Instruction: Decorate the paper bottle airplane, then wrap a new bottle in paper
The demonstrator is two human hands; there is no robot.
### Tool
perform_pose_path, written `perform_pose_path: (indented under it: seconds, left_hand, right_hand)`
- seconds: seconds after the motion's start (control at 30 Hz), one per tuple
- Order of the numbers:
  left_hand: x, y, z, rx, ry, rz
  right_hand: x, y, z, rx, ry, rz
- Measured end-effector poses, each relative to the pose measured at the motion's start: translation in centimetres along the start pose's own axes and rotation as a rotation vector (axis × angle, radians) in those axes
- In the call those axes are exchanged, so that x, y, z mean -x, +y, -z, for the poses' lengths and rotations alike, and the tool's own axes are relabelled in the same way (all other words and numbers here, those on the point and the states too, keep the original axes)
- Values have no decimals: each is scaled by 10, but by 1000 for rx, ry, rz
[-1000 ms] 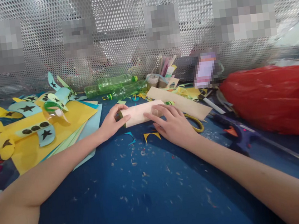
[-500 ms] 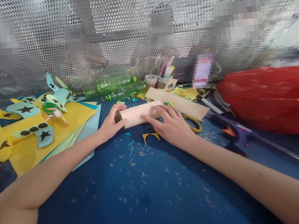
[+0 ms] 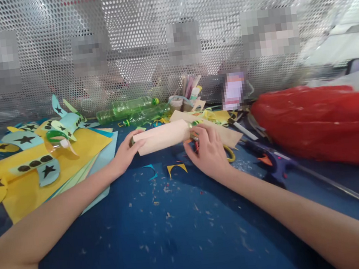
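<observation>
A green plastic bottle wrapped in pale cream paper [image 3: 163, 136] lies crosswise in front of me, its capped neck to the right. My left hand [image 3: 125, 155] grips its base end, thumb on the front of the paper. At the neck end is my right hand [image 3: 209, 150], fingers curled around the neck and thumb lower down; its exact contact is partly hidden. Behind the right hand shows a yellow scissors handle [image 3: 230, 153]. Blue [image 3: 151, 171] and yellow paper scraps [image 3: 176, 168] lie just below the bottle.
Paper-covered bottle planes [image 3: 30, 162] rest on coloured sheets [image 3: 88, 162] at left. Green bottles [image 3: 134, 106] and cups of sticks [image 3: 176, 103] stand by the perforated metal screen [image 3: 141, 31]. A glue gun [image 3: 276, 162] and red plastic bag [image 3: 321, 125] are at right.
My right hand has slid off the paper toward the bottle's neck, baring more of the wrap. The left hand keeps its grip at the base. The view has shifted slightly right.
</observation>
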State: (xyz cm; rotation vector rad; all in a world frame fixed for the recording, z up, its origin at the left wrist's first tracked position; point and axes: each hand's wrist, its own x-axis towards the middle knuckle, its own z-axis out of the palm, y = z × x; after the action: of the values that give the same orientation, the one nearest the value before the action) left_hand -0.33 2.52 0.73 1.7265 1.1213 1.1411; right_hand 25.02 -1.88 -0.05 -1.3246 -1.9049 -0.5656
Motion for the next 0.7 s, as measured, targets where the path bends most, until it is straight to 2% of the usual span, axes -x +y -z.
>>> perform_pose_path:
  seconds: [0.1,0.2,0.3,0.47,0.7]
  left_hand:
    - [-2,1,-1,281,1,115]
    - [-3,3,0,374,-52,152]
    - [-2,1,0,303,-125,89]
    - [3,-2,-4,167,-411,-77]
    - [9,0,-5,-51,-433,-161]
  right_hand:
    - [-1,-2,2,-74,-55,8]
    - [0,-4,2,-198,-132,47]
    - [3,-6,3,-281,-157,41]
    - [3,-16,10,-464,-200,26]
    - [4,-26,9,-590,-324,-34]
